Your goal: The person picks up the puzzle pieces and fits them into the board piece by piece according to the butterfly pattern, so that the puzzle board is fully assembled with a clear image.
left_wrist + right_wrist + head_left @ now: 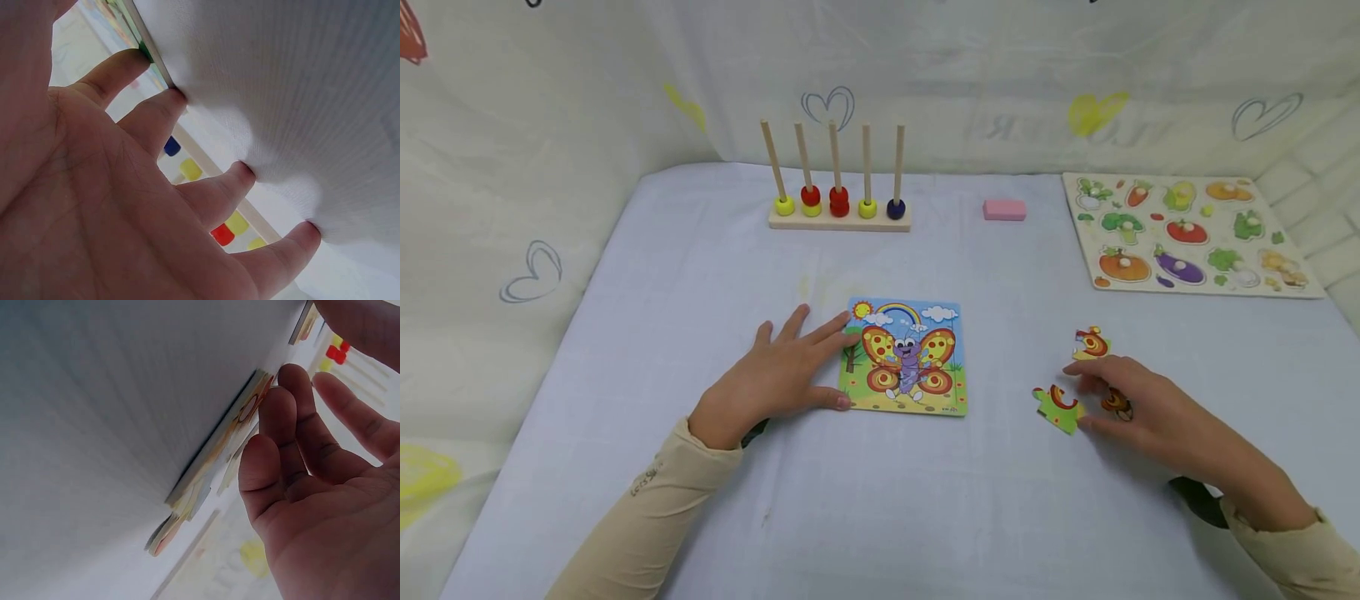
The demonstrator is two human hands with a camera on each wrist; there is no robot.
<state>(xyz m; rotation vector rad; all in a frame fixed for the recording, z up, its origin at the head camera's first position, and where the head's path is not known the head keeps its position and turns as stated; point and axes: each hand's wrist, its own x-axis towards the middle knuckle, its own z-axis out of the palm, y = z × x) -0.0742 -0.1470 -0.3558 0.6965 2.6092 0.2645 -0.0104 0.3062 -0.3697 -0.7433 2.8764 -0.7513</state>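
A square butterfly picture puzzle [906, 358] lies flat on the white-covered table. My left hand [786, 371] rests spread at its left side, with the thumb and a finger touching the board's edge and other fingertips on the cloth. To the right, my right hand [1123, 400] is over loose jigsaw pieces, fingers loosely bent and thumb apart. A green-and-red piece [1058, 410] lies by its thumb. Beyond the fingers is an orange-red piece [1092, 342], and a brownish piece [1117, 404] shows partly beneath the hand. In the right wrist view, a piece's edge [219, 440] stands beside the fingertips.
At the back stands a wooden bead counter [840, 223] with upright pegs and coloured beads. A pink block [1004, 210] lies to its right. A vegetable peg board [1195, 237] occupies the far right. White curtain [970, 83] with drawn hearts hangs behind the table.
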